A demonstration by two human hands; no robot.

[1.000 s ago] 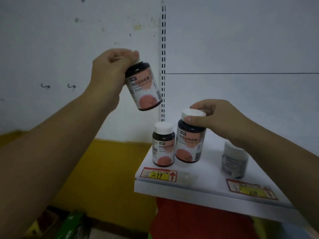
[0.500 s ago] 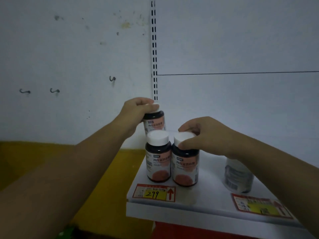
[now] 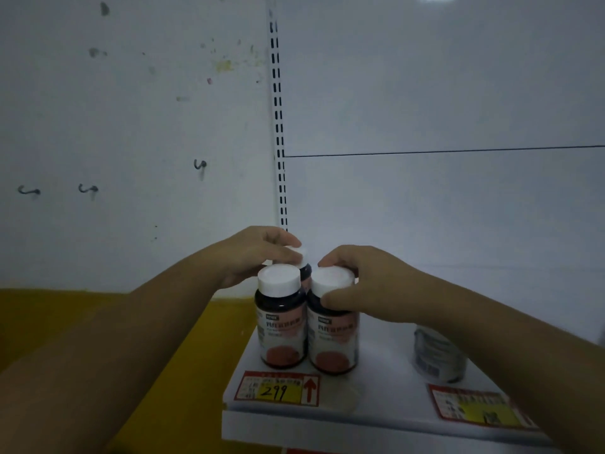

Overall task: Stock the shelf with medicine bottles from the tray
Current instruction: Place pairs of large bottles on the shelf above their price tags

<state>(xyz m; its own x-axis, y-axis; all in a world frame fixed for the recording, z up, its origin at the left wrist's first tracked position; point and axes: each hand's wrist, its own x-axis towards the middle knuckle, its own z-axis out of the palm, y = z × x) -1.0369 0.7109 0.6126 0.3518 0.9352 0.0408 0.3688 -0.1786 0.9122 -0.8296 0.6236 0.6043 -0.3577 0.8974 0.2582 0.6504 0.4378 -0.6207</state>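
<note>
At the front left corner of the white shelf (image 3: 386,381) two dark medicine bottles stand upright and touching: the front left bottle (image 3: 281,319) free, the front right bottle (image 3: 332,326) under your right hand. Behind them stands a rear bottle (image 3: 302,268), mostly hidden, with only its white cap and a strip of dark body showing. A second ago that rear bottle was up in the air, tilted in your left hand; half a second ago it was coming down behind the pair, and now it appears to sit low on the shelf, though its base is out of sight. Your left hand (image 3: 258,253) has its grip clenched over the rear bottle's cap from above. Your right hand (image 3: 363,283) grasps the front right bottle around cap and shoulder, thumb across the front, as it did before. A price tag (image 3: 278,388) reading 299 lies just before the pair. A grey jar (image 3: 437,355) stands well to the right, partly behind your right forearm.
</note>
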